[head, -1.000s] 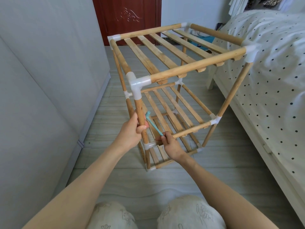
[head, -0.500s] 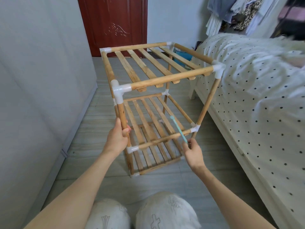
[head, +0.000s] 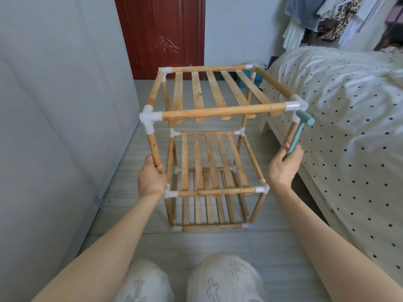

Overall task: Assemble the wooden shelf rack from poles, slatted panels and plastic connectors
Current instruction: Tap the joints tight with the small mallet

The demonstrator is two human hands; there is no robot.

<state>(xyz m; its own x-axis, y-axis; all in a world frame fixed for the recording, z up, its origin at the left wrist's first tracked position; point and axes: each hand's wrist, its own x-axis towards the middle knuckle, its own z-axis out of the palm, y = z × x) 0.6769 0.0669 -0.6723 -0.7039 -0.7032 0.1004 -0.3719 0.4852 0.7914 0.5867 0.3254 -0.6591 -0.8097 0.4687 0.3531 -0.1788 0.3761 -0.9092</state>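
A wooden shelf rack with three slatted tiers and white plastic corner connectors stands upright on the floor in front of me. My left hand grips the front left pole between the top and middle tiers. My right hand holds the handle of a small teal hammer beside the front right pole. The hammer's head sits just under the top front right connector. I cannot tell whether the right hand also grips that pole.
A grey wall panel runs along the left. A bed with a dotted cover is close on the right. A red door stands behind the rack, clothes hang at the upper right, and my knees are at the bottom.
My right hand moved with the hammer from the front left corner of the middle tier across to the front right pole and rose. The rack now faces me squarely.
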